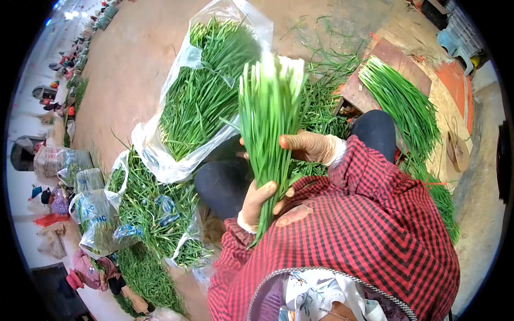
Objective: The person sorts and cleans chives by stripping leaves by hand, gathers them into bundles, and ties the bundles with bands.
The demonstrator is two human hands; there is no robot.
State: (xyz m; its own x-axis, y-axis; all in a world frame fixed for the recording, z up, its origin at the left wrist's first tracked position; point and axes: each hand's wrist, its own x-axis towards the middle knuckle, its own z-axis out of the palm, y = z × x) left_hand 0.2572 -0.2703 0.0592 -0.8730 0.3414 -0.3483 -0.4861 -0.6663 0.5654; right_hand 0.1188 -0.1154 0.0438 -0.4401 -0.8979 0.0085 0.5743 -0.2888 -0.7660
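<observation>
A thick bunch of garlic chives [270, 112] stands nearly upright in front of my chest, pale cut ends at the top. My left hand [261, 200] wraps round its lower, leafy part. Higher up, my right hand [313, 147] grips the bunch from the right, thumb across the front and fingers partly hidden behind it. Both hands wear thin pale gloves. Just beyond the bunch lies an open clear plastic bag [147, 142] full of loose chives [198, 107]. To the right, a neat pile of chives [401, 99] rests on a wooden board [420, 75].
Loose chives and trimmings [326, 101] litter the floor between the bag and board. Another open bag of greens [126, 184] sits at my left. Scissors [456, 147] lie at the right. Crates [465, 27] stand at the far right; a co-worker [93, 270] is at lower left.
</observation>
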